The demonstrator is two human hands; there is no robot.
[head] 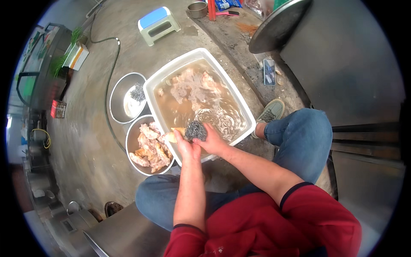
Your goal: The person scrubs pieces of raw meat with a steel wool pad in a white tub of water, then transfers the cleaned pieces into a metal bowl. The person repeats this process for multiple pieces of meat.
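My left hand (187, 148) is closed around a pale yellowish piece of meat (170, 137), perhaps a pig's trotter, over the near left side of a white plastic tub (228, 70). Pressed against that piece is a steel wool scourer (196, 130), gripped in my right hand (213, 141). Cloudy brown water (175, 109) fills much of the tub, with ripples near my right hand. Pale meat pieces (192, 85) lie in the water towards the far side. Left of the tub, a metal bowl (129, 160) holds several more pieces of meat (151, 146).
Another metal bowl (117, 102) contains a second steel wool scourer (138, 92). A hose (110, 80) runs along the floor to the left. Beyond the tub stands a blue-topped stool (155, 19). A phone (269, 72) lies at right near a large round metal lid (273, 29).
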